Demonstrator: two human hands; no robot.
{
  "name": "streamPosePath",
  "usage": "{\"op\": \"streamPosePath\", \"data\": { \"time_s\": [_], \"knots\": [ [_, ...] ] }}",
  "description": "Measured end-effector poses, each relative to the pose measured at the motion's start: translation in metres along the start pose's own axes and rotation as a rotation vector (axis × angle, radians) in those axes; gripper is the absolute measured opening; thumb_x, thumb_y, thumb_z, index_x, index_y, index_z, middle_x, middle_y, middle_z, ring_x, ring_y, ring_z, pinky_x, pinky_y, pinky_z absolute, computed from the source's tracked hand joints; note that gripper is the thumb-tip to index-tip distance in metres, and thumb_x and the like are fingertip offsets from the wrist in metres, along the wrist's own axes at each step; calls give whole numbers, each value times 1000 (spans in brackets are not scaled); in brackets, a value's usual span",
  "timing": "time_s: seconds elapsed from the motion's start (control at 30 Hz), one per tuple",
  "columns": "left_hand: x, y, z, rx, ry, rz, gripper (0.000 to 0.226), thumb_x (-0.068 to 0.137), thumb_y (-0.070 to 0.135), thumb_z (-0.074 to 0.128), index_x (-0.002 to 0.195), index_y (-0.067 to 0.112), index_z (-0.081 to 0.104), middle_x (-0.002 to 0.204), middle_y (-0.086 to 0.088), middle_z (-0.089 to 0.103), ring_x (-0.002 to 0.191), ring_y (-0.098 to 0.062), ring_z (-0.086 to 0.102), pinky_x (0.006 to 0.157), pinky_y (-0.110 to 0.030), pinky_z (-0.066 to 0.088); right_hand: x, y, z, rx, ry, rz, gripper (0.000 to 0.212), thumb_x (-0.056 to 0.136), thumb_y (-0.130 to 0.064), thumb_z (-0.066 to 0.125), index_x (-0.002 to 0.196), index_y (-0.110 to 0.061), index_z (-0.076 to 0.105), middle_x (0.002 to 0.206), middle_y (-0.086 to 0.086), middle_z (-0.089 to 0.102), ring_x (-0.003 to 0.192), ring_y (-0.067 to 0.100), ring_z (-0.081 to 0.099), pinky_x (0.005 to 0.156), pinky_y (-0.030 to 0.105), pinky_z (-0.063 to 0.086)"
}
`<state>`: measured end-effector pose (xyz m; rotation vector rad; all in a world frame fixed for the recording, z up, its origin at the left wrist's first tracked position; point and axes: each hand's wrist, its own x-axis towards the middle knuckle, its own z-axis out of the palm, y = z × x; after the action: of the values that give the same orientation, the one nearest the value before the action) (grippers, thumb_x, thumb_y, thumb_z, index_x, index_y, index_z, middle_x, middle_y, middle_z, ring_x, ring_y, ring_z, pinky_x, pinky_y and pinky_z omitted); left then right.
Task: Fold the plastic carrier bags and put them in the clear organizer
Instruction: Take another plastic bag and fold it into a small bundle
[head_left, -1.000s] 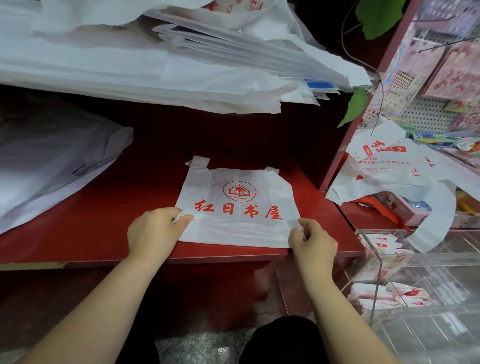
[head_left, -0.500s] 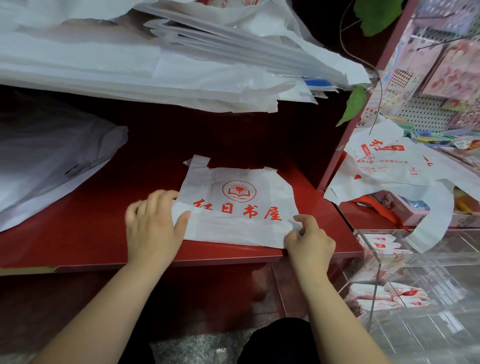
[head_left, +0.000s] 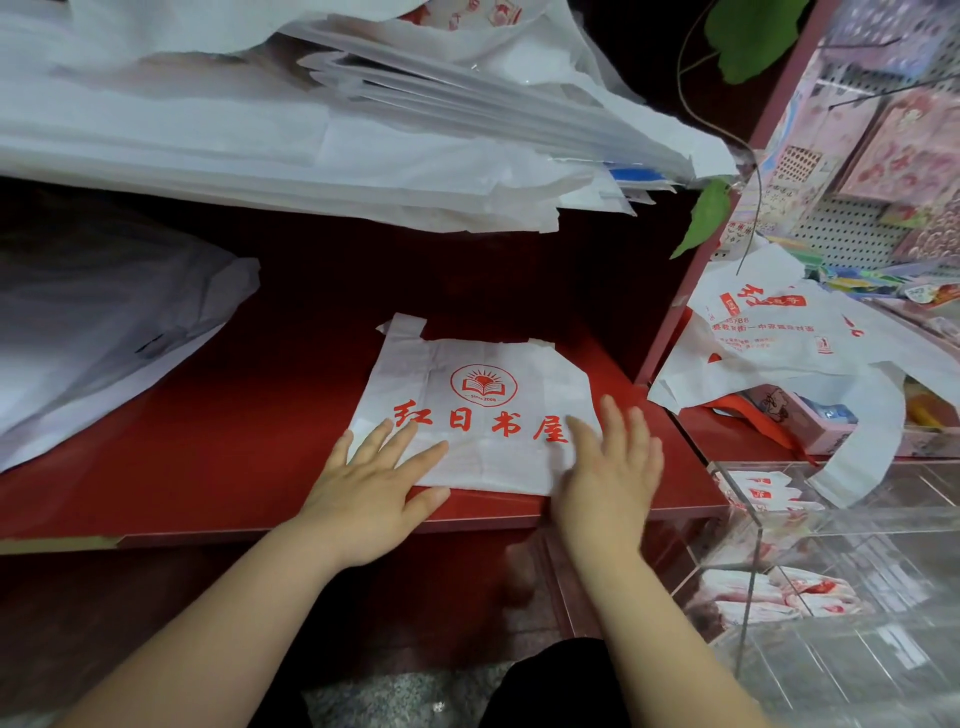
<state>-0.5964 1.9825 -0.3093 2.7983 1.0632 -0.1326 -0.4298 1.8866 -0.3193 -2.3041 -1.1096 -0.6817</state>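
Pinches released: we press left hand, right hand flat, fingers spread, on carrier bag at shelf front edge. Seemingly unfolded yet; clear organizer holds few folded bags.

My left hand covers the near left corner of the carrier bag; my right hand, motion-blurred, covers the near right corner. The clear organizer is cut off by the right and bottom edges. The bag's smallest print is unreadable.
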Motion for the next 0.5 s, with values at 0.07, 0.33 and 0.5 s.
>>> {"op": "streamPosePath", "data": {
  "time_s": [0.07,0.33,0.5],
  "knots": [
    [1,1,-1,-14,0,-3,54,95,57,8,145,41,-4,155,6,-14,141,-13,-19,112,-38,-13,-6,-20,6,89,-65,-236,26,62,-12,63,86,-11,71,107,19,66,100,41,62,89,49,46],
    [2,0,1,0,6,6,60,92,61,7,145,37,-8,154,7,-17,140,-11,-20,112,-37,-13,-21,-30,-11,145,-658,-328,119,53,-72,-29,147,-16,17,156,2,8,143,14,2,105,22,-13],
    [-1,-2,-3,-61,-3,44,138,20,87,-31,146,37,-8,152,11,-19,139,-9,-21,112,-35,-13,-17,23,-19,-33,-661,-233,139,31,-75,-45,148,-20,6,156,-4,0,143,10,-5,103,21,-14]
  ]
}}
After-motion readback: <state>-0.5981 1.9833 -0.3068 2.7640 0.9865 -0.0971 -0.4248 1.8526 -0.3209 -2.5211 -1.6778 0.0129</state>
